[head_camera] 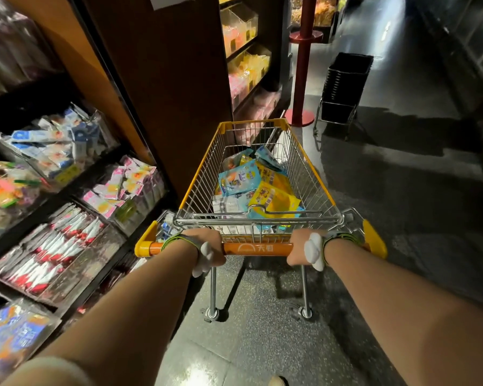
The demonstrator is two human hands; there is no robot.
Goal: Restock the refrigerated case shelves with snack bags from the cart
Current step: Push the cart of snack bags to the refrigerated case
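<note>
Both hands were wrapped around the orange handle bar (pixel 258 248) of the cart (pixel 313 174) at the lower centre of the frame. The left hand (pixel 207 246) gripped the bar near its left end and the right hand (pixel 301 247) near its right end. Each grip was closed fully round the bar and carried nothing else. Spacing the hands that far apart looked like a choice for steering, since it gives leverage to turn the cart in the aisle.

The snack bags (pixel 258 185) lay in a loose heap on the bottom of the wire basket, blue and yellow packets overlapping each other at the frame's centre. Piled low like that, they seemed unlikely to spill while the cart rolled.

The refrigerated case shelves (pixel 76 196) ran along the left of the frame, tilted trays already holding rows of packets. The cart stood just beside them, parallel to their front edge, probably so that the bags could be reached across without walking.

Toward the upper right of the frame a stack of black baskets (pixel 346 82) stood on the floor near a red pole (pixel 303 59), well apart from the cart.

No bag had been lifted yet; the restocking itself appeared not to have begun.
</note>
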